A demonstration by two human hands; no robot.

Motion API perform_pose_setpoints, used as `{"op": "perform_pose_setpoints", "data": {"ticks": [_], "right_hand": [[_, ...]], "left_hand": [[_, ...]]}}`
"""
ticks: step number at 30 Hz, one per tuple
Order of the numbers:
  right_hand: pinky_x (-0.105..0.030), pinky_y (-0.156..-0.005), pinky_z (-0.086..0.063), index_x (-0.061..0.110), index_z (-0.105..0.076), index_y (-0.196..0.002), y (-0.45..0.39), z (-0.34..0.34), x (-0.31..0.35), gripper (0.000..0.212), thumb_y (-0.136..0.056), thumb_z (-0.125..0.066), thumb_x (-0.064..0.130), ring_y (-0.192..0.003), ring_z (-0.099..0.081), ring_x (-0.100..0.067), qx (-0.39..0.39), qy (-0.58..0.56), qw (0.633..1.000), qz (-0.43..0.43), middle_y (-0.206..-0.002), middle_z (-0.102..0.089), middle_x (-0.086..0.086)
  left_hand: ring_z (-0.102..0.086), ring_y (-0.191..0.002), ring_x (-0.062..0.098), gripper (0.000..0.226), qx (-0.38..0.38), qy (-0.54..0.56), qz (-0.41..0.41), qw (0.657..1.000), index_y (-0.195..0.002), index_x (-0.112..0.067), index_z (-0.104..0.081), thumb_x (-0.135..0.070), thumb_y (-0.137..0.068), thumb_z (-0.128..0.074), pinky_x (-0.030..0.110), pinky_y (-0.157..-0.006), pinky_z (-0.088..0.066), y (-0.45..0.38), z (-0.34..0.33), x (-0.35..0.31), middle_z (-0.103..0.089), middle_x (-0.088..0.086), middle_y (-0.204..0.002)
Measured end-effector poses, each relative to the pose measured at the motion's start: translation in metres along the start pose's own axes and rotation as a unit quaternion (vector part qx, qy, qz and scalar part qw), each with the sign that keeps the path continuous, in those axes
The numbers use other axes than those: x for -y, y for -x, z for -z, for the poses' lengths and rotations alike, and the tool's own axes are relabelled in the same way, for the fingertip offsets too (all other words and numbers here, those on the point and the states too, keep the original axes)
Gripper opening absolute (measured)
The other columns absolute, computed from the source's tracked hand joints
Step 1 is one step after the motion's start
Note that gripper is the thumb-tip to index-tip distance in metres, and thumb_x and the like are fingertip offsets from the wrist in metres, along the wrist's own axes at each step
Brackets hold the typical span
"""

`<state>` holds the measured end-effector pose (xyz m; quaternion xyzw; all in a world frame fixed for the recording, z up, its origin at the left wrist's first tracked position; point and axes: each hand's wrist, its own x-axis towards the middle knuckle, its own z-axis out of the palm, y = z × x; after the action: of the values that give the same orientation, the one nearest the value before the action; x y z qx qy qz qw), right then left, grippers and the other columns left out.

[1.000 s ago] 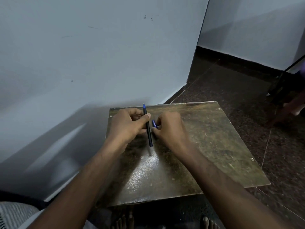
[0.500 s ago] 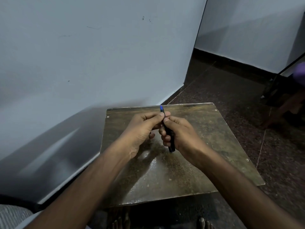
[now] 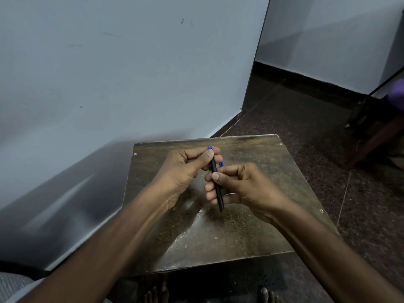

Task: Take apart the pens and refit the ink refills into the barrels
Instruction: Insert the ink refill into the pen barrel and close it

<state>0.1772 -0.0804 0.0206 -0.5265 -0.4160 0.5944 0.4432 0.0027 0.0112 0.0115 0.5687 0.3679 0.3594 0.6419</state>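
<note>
Both hands hold one dark pen [image 3: 217, 186] above the worn brown table [image 3: 273, 182]. It runs nearly lengthwise away from me, its blue tip pointing to the far edge. My left hand [image 3: 188, 167] pinches the tip end between thumb and fingers. My right hand [image 3: 238, 186] grips the middle of the black barrel, and the rear end sticks out below the fingers. A small blue piece [image 3: 221, 164] shows just behind the pen, between the hands; what it is I cannot tell.
A pale wall [image 3: 131, 73] stands close along the table's left and far sides. Dark speckled floor [image 3: 328, 127] lies to the right, with dark furniture legs [image 3: 376, 132] at the far right. My bare toes [image 3: 153, 294] show under the table's near edge.
The pen has passed from my left hand alone into both hands. My right hand has slid down the barrel, and the hands now sit slightly apart along the pen.
</note>
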Motion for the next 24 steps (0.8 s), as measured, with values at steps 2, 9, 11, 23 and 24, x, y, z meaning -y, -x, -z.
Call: {"op": "perform_pose_setpoints", "data": {"ticks": [2,9,11,23,24], "right_hand": [[-0.036,-0.074,-0.07,-0.004,-0.079,-0.111,0.002,-0.001,-0.001,0.019,-0.104,-0.069,0.01,-0.08,-0.083,-0.024,-0.025,0.012,1.0,0.005,-0.094,-0.084,-0.017],[-0.037,-0.06,-0.069,0.019,-0.081,-0.084,0.006,-0.015,-0.006,0.015,-0.083,-0.094,0.025,-0.061,-0.082,-0.014,-0.195,0.246,0.944,0.099,-0.069,-0.082,0.0],[-0.042,-0.058,-0.069,0.014,-0.08,-0.08,0.006,-0.016,-0.006,0.024,-0.077,-0.099,0.029,-0.059,-0.081,-0.015,-0.206,0.253,0.939,0.109,-0.066,-0.081,-0.002],[-0.052,-0.065,-0.068,0.014,-0.076,-0.078,0.007,-0.024,-0.006,0.029,-0.076,-0.099,0.032,-0.063,-0.081,-0.018,-0.213,0.273,0.933,0.101,-0.067,-0.08,-0.003],[-0.052,-0.064,-0.068,0.015,-0.076,-0.078,0.008,-0.026,-0.007,0.03,-0.076,-0.099,0.033,-0.063,-0.081,-0.018,-0.212,0.279,0.931,0.103,-0.067,-0.08,-0.002]], "left_hand": [[-0.074,-0.076,-0.01,0.013,-0.001,-0.001,-0.014,1.0,-0.108,-0.019,-0.084,-0.017,-0.102,-0.072,0.003,-0.067,-0.05,0.0,-0.004,0.002,-0.086,-0.009,-0.089],[-0.079,-0.078,-0.002,0.016,-0.097,-0.035,-0.005,0.995,-0.094,-0.015,-0.088,-0.029,-0.086,-0.092,0.009,-0.073,-0.055,0.005,-0.015,0.005,-0.086,-0.005,-0.082],[-0.07,-0.063,-0.003,0.036,-0.134,-0.069,0.001,0.989,-0.086,-0.019,-0.082,-0.048,-0.072,-0.098,0.01,-0.063,-0.053,0.004,-0.014,0.002,-0.075,-0.011,-0.068],[-0.079,-0.077,0.0,0.036,-0.071,-0.083,0.029,0.994,-0.096,-0.02,-0.085,-0.051,-0.079,-0.093,0.012,-0.066,-0.055,0.007,-0.011,-0.001,-0.085,-0.006,-0.083],[-0.076,-0.074,0.001,0.051,-0.093,-0.106,0.042,0.989,-0.096,-0.022,-0.083,-0.066,-0.071,-0.092,0.016,-0.065,-0.055,0.007,-0.011,0.0,-0.083,-0.007,-0.081]]}}
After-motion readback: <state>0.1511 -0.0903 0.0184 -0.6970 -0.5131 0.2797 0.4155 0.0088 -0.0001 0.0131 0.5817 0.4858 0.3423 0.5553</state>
